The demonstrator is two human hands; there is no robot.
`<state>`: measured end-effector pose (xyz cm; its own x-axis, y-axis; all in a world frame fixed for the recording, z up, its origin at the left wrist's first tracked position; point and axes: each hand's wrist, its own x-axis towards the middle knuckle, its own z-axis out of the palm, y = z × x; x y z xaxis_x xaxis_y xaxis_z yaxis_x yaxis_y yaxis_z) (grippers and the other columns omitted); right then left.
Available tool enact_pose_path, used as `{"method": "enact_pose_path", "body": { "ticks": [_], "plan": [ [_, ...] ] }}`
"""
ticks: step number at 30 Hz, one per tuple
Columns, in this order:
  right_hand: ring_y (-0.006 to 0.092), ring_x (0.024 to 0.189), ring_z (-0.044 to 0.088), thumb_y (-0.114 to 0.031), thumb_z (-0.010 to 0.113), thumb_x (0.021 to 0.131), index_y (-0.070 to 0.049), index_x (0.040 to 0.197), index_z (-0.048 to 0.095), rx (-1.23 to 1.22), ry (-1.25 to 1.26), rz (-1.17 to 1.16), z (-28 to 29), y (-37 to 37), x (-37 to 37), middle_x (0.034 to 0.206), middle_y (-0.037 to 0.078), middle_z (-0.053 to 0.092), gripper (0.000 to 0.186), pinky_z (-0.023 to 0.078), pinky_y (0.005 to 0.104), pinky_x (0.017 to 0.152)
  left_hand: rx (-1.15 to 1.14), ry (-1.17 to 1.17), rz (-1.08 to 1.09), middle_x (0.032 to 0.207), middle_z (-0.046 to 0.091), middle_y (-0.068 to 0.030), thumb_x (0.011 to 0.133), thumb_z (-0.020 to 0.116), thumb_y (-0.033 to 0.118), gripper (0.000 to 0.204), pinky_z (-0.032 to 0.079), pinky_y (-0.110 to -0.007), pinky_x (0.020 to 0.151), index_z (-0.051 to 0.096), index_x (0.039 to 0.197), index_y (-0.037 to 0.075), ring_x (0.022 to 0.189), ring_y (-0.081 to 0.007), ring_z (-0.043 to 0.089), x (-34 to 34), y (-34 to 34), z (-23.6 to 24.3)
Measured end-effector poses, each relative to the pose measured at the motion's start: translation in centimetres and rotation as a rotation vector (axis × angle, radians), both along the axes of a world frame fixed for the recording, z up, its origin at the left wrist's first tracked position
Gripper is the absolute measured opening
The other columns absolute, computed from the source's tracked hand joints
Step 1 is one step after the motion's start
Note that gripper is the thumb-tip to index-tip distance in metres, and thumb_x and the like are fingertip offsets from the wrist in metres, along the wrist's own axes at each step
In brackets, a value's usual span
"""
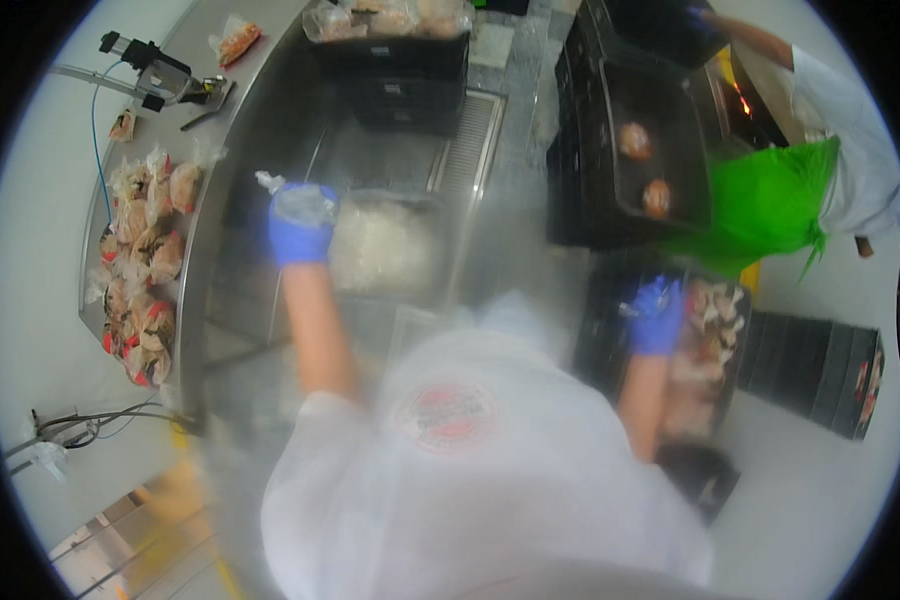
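Observation:
My left hand (pixel 301 238), in a blue glove, is closed on a crumpled clear plastic bag (pixel 306 205). A whitish twisted end sticks out past the fingers. Just right of that hand lies a shallow container of pale, clear-looking material (pixel 385 245), too blurred to name. Away to the right, my right hand (pixel 657 315), also blue-gloved, has its fingers drawn together with something small, greyish and shiny at them; blur hides what it is. It is over the left side of a black crate (pixel 740 350) that contains pale raw meat pieces (pixel 715 320).
Bagged poultry (pixel 145 255) is heaped on a steel table (pixel 205 330) at left, near a mounted machine (pixel 165 80). Stacked black crates (pixel 395 90) stand ahead. At right, a crate (pixel 610 225) holds two wrapped packs, beside a person in a green apron (pixel 770 205).

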<state>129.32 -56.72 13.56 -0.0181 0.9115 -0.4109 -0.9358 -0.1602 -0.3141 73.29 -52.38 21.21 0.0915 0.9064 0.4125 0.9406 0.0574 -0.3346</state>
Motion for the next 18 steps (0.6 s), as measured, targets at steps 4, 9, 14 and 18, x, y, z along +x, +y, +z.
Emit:
{"method": "enact_pose_path", "body": {
  "ticks": [4,9,14,18],
  "plan": [
    [0.0095,0.05,0.034,-0.033,0.051,0.094,-0.003,0.093,0.057,0.029,0.119,0.057,-1.1,7.4,0.5,0.067,0.001,0.045,0.031,0.031,0.0225,0.042,0.044,0.024,0.126,0.062,0.061,-0.0097,0.075,0.053,0.016,0.02,0.047,-0.037,0.073,0.06,0.058,0.011,0.059,-0.0264,0.058,0.2,5.4,3.0],
    [0.0096,0.051,0.035,-0.032,0.051,0.094,-0.002,0.093,0.057,0.109,0.054,0.13,0.5,20.8,0.4,0.067,0.002,0.045,0.031,0.03,0.0228,0.04,-0.238,0.21,0.32,0.065,0.064,-0.0126,0.078,0.05,0.018,0.025,0.045,-0.055,0.079,0.064,0.058,0.01,0.058,-0.0289,0.061,-2.5,5.4,1.9],
    [0.0088,0.05,0.034,-0.03,0.048,0.097,-0.004,0.095,0.058,0.238,0.218,0.376,2.5,32.2,-2.8,0.068,0.002,0.045,0.027,0.028,0.0211,0.04,-0.218,0.212,0.588,0.066,0.065,-0.0132,0.078,0.05,0.019,0.025,0.048,-0.045,0.069,0.064,0.059,0.01,0.06,-0.0292,0.061,-3.8,0.9,3.5],
    [0.0083,0.05,0.034,-0.029,0.047,0.097,-0.005,0.097,0.058,0.177,0.194,0.536,2.7,37.3,-9.7,0.067,0.001,0.044,0.027,0.027,0.0217,0.041,-0.303,0.188,0.794,0.066,0.064,-0.0136,0.079,0.049,0.021,0.027,0.048,-0.042,0.063,0.065,0.059,0.009,0.062,-0.0295,0.061,-2.9,-3.2,5.0]
  ]
}}
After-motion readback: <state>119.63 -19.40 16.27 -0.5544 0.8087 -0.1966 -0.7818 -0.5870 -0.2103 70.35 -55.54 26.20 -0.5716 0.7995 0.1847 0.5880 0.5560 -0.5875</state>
